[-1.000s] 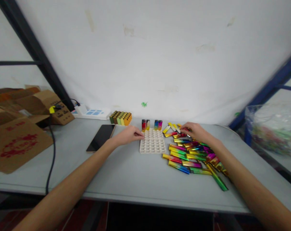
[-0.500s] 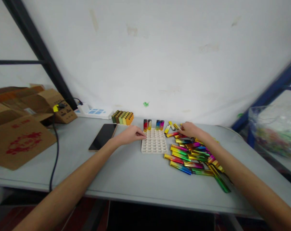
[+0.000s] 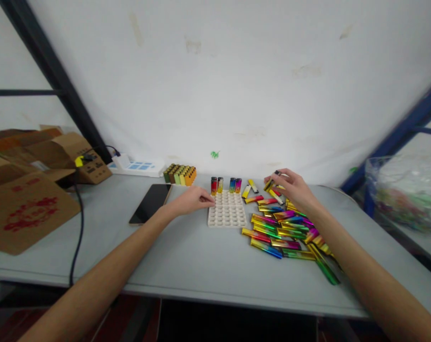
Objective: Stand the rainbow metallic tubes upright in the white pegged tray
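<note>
A white tray of holes lies mid-table. Upright in its back row stand a red lighter, a yellowish one, a blue one and a purple one. My left hand rests at the tray's left edge, fingertips pressed together; what they hold, if anything, is too small to tell. My right hand is raised over the back of a pile of shiny coloured lighters, pinching a gold lighter with a dark top.
A black phone lies left of the tray. Behind it are a block of upright lighters and a white power strip. Cardboard boxes and a black cable are at left, a clear plastic bag at right.
My right hand has risen from the back of the pile with a gold lighter in its fingers. My left hand has stayed by the tray. The view has shifted slightly.
</note>
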Demonstrator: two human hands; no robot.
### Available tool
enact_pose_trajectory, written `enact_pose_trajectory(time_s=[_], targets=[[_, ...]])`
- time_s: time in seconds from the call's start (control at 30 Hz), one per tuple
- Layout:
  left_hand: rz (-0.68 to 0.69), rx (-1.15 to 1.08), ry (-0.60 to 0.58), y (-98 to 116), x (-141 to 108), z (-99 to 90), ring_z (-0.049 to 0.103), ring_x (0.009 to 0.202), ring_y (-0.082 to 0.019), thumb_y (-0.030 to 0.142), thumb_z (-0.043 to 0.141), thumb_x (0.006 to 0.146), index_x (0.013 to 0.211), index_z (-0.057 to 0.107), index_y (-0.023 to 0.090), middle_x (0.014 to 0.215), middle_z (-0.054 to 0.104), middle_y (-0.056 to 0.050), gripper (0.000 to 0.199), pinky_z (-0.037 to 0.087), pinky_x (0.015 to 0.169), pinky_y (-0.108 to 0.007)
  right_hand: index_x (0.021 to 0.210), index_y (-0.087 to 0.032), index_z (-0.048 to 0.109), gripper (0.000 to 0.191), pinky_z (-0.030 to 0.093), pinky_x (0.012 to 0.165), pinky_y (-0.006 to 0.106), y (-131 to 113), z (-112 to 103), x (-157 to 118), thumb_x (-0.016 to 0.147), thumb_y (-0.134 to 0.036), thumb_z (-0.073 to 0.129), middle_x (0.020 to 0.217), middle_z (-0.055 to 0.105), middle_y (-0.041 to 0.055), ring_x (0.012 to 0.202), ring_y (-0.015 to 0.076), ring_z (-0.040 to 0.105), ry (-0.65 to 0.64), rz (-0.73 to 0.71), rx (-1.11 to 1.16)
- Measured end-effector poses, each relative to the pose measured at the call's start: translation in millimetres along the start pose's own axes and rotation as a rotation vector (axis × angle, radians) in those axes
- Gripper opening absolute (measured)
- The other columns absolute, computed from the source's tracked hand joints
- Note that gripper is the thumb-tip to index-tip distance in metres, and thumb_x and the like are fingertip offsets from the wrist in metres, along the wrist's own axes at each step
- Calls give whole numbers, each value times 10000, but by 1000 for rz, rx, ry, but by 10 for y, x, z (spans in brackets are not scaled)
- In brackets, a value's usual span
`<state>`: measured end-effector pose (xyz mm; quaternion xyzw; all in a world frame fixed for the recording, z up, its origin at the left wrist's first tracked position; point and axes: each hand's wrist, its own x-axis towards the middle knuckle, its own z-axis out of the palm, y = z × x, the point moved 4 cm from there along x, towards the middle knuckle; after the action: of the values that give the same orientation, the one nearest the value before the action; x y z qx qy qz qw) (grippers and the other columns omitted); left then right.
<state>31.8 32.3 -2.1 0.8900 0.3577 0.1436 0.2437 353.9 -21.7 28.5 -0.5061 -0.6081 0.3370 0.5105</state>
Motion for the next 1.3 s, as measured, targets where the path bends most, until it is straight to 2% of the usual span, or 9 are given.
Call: enact_pose_trajectory(time_s=[0.1,0.2,0.3,0.4,0.53,0.67,1.0,1.13,1.3], targets=[[5,1,0,-14,0,1,690,800,-183,422,667,856,997,804,174,953,793,-66,316,484,724,-245,974,-236,562,368,553,781,351,-53,216,-125,835,-550,695,813,684,2,789,181,679,-50,41,211],[4,1,5,-19,1,1,693,817,-184,411,669,857,998,803,167,968,792,-71,312,485,734,-243,997,-247,552,351,510,628,276,-111,410,-209,860,-548,669,721,590,-50,608,120,587,-132,40,238],[8,0,2,-13,-1,5,695,831,-185,394,665,861,1006,800,153,970,791,-76,312,483,743,-240,1033,-264,518,368,319,436,213,-141,564,-280,886,-588,611,655,501,-84,445,73,376,-227,69,218],[15,3,-7,-3,-1,6,691,823,-183,392,656,863,996,801,155,954,791,-70,308,478,733,-239,963,-238,530,395,210,416,215,-149,615,-326,908,-629,548,580,381,-94,445,78,278,-168,43,93],[17,9,-14,5,1,4,692,832,-187,391,647,865,1004,798,154,964,791,-74,313,476,732,-240,607,-206,418,542,244,463,248,-132,595,-352,930,-638,474,527,348,-54,487,92,314,-8,-68,-213],[14,15,-12,-1,5,4,691,827,-181,399,645,863,999,800,170,961,792,-62,308,475,741,-235,537,-223,356,508,240,485,268,-83,578,-358,905,-549,485,494,330,-43,488,105,314,72,-77,-373],[-8,10,-14,-4,3,6,693,825,-185,407,659,858,1006,802,175,948,794,-56,310,481,732,-236,627,-213,415,453,245,497,265,-100,645,-411,941,-534,469,558,344,-51,518,110,338,-9,-106,-410],[6,2,-3,-24,8,16,699,815,-180,392,665,857,1005,801,175,959,794,-61,295,489,734,-237,896,-213,523,349,353,550,255,-222,667,-415,1013,-523,413,658,504,-47,568,124,457,-129,-166,-366],[32,-13,4,-24,2,19,706,827,-179,370,669,859,996,800,168,972,794,-65,277,496,751,-237,938,-202,662,346,458,740,291,-447,680,-244,989,-502,498,897,661,50,811,176,598,-248,-384,-516]])
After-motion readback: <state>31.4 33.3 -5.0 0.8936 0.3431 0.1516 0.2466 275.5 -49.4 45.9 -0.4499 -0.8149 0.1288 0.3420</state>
